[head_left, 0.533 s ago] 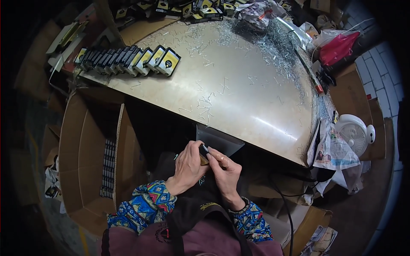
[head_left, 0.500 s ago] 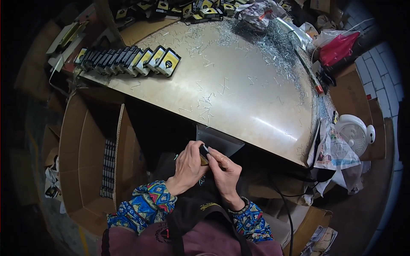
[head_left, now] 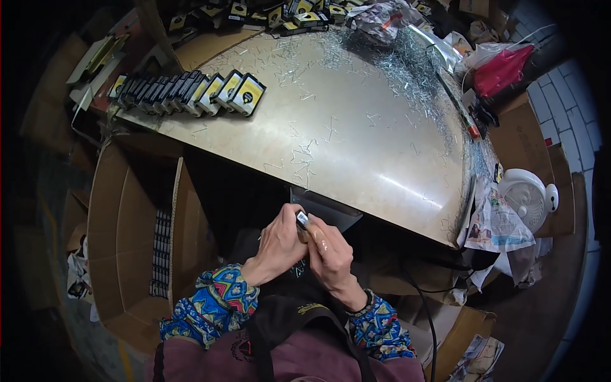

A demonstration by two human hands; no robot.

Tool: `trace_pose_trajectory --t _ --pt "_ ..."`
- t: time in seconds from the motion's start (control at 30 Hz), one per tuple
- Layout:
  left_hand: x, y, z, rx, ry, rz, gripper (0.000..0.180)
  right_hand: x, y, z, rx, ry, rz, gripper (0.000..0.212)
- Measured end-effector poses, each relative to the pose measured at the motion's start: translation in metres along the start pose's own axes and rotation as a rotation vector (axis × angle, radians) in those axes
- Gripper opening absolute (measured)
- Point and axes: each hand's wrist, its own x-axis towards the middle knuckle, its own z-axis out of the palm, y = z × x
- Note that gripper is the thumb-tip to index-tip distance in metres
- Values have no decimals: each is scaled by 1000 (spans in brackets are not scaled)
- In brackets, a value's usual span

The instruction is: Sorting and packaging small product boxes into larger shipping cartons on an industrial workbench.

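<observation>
Just off the table's near edge, both hands meet around a small dark box (head_left: 301, 218), its narrow end with a white label pointing up. My left hand (head_left: 279, 243) wraps the box from the left. From the other side, the fingers of my right hand (head_left: 331, 253) press against it, bent and close together. Most of the box is hidden by the fingers. Thin bent wire pieces (head_left: 303, 159) lie on the metal tabletop (head_left: 242, 143) beyond my hands. A leaning row of small black, yellow and white boxes (head_left: 247, 95) stands at the table's left.
To my left stands an open cardboard carton (head_left: 108, 254) with a stack of dark boxes (head_left: 161, 254) inside. A dense heap of wire pieces (head_left: 407, 76) covers the far right of the table. Beyond the right edge are a white fan (head_left: 525, 200) and newspaper (head_left: 499, 219). A black cable (head_left: 426, 305) hangs at right.
The box has turned between my fingers, so its white-labelled end now shows. My right hand has shifted slightly left and its fingers have closed in. The view has moved slightly.
</observation>
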Motion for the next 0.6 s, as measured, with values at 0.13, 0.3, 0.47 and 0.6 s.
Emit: trace_pose_trajectory --t 0.13,0.3,0.47,0.6 --pt "17 11 -18 -55 -168 179 54 9 23 -21 247 -75 204 23" --pt "122 6 -49 760 247 370 45 53 45 -24 127 18 270 32" --pt "191 -24 -132 904 300 362 35 78 90 -27 -208 -257 113 42" --pt "265 -29 -193 915 146 233 28 136 167 -29 -461 -227 185 45"
